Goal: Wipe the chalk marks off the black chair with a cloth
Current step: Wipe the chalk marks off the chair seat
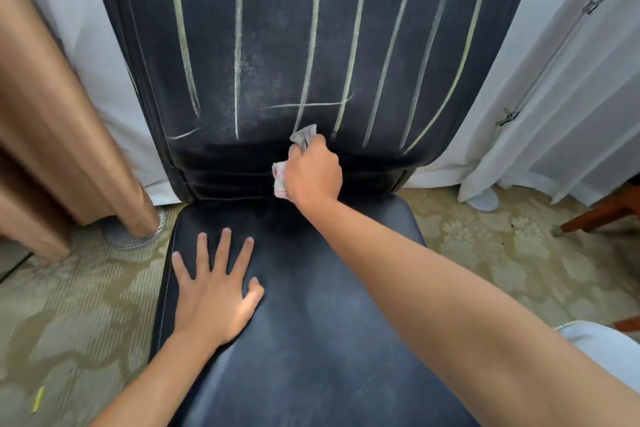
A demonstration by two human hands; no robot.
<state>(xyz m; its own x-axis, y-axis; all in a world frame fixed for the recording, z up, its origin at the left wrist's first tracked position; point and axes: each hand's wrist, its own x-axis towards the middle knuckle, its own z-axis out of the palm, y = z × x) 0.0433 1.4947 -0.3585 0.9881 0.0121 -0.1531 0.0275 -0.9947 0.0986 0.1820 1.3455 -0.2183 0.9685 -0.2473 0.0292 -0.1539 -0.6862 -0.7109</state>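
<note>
White curtains [571, 97] flank the black chair [311, 322]. Right hand [313, 172] grips the cloth [304, 135] against the backrest base, below the chalk marks [313, 45]. Left hand [214, 291] lies flat, fingers spread, on the seat.

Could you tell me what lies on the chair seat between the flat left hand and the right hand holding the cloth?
Nothing: the head view shows only bare black seat between the left hand and the right hand gripping the cloth.

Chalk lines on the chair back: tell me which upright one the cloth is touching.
The third upright line from the left. Its lower end meets the cloth gripped in the right hand; the other lines end clear of it.
</note>
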